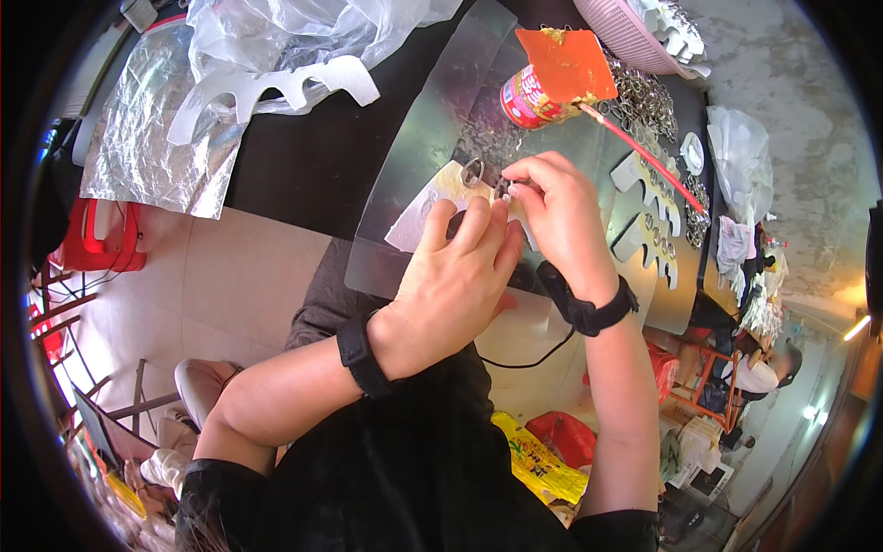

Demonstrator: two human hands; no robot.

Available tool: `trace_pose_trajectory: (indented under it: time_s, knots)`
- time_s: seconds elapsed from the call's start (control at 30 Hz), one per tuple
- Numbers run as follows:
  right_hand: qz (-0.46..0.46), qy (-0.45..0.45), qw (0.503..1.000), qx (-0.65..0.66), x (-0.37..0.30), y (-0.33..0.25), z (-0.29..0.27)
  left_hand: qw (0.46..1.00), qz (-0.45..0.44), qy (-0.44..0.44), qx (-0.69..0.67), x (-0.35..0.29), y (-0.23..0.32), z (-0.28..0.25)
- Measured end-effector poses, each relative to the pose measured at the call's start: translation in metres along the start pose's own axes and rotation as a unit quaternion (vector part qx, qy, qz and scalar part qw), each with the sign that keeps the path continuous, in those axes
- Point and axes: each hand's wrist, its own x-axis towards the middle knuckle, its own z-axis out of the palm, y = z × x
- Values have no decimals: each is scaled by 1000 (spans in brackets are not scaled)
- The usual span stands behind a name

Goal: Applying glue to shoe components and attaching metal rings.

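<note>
On the clear sheet in front of me lies a white cut-out piece [413,224], partly hidden under my hands. My left hand [451,267] is bent over it, fingertips pressing on it and its thumb mostly hidden. A metal ring [472,172] rests at the piece's upper edge, just beyond the left fingertips. My right hand [567,216] pinches a small dark metal ring [502,188] between thumb and index finger, beside the left fingertips. Farther off stands a red can [527,99] with an orange, glue-smeared flat piece [566,66] on top and a red stick [644,155] leaning out.
Scalloped white pieces with rings [647,244] lie to the right. Behind them are a heap of metal rings [644,97] and a pink basket [630,35]. Plastic bags [303,28] and another scalloped white piece [276,87] are at far left. A red stool [101,237] stands left of the table.
</note>
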Motion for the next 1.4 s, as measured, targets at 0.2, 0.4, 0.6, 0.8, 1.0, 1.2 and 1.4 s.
trace_pose_trajectory:
  time_s: [0.2,0.4,0.6,0.8,1.0,1.2,1.4]
  knots:
    - [32,-38,998,32,1,2,-4,1000,1,14,-18,3,-4,0]
    - [38,-49,998,35,3,0,-4,999,-2,26,-27,0,-5,2]
    - [30,-51,998,29,3,5,-4,999,0,23,-32,-1,-6,1]
    - [45,-56,997,24,4,6,-2,999,5,17,-41,-3,-7,1]
    - [15,-37,999,-1,4,9,-1,999,11,21,-28,0,-6,2]
    - [-27,3,999,-27,0,10,3,999,11,24,-31,2,-4,0]
    - [-11,-5,999,-36,-3,6,8,999,11,29,-30,2,-4,2]
